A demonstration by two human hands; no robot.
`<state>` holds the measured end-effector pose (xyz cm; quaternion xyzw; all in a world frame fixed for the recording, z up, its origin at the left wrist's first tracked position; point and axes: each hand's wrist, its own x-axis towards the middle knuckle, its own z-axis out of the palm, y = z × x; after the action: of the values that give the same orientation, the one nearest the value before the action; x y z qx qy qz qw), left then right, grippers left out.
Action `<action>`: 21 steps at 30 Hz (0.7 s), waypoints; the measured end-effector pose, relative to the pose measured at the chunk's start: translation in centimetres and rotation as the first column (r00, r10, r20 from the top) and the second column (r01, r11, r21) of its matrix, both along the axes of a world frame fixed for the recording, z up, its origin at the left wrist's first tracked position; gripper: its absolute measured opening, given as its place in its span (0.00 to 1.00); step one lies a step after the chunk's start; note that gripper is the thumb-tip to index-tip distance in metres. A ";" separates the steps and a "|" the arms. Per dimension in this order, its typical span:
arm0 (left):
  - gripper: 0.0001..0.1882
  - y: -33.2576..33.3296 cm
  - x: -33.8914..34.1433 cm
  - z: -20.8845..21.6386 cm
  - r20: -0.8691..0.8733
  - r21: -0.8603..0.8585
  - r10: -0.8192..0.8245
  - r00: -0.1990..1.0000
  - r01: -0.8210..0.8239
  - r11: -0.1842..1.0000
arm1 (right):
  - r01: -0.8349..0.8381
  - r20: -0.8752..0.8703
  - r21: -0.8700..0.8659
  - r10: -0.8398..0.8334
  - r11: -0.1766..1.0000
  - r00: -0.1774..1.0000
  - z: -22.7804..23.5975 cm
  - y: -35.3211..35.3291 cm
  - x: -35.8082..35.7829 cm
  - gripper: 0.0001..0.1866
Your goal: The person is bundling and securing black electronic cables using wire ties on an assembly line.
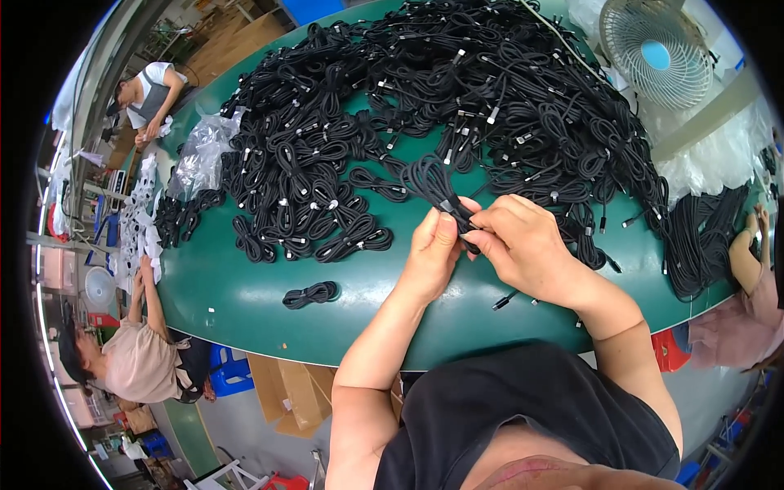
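A looped black cable point(426, 178) is held up over the green table between my two hands. My left hand point(435, 249) closes round the lower part of the bundle, thumb on top. From the other side my right hand point(516, 242) pinches the same bundle near its end; its fingertips partly hide what they grip. The loops stand out beyond my hands, toward the pile. On the table left of my left wrist lies one coiled cable point(310, 295) by itself. Below my right hand lie loose cable ends with metal plugs point(504, 300).
A large heap of bundled black cables point(351, 90) covers the far part of the green table point(237, 306). A fan point(656, 55) stands at the far right, clear plastic bags point(204, 155) at the left. Other people sit or stand at both sides. An open cardboard box point(294, 396) is below the near edge.
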<state>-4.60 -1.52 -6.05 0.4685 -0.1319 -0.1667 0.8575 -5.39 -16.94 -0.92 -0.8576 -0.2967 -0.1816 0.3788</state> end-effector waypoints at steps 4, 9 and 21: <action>0.24 0.8 0.4 0.4 -0.041 -0.018 -0.019 0.999 0.018 1.000 | -0.036 -0.084 -0.020 0.034 0.999 0.996 1.5 -0.4 0.3 0.16; 0.26 1.1 0.5 0.3 0.008 -0.290 -0.530 0.848 0.509 0.811 | -0.063 -0.003 0.213 0.065 0.975 0.998 2.1 -1.8 2.0 0.23; 0.24 1.4 1.2 0.1 -0.034 0.001 -0.111 0.993 0.111 0.994 | 0.119 -0.260 0.352 -0.025 0.929 0.965 1.0 -2.1 2.8 0.14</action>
<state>-3.43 -0.15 -5.91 0.4587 -0.1429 -0.2220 0.8485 -2.58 -19.03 0.06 -0.7988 -0.1757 -0.1373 0.5587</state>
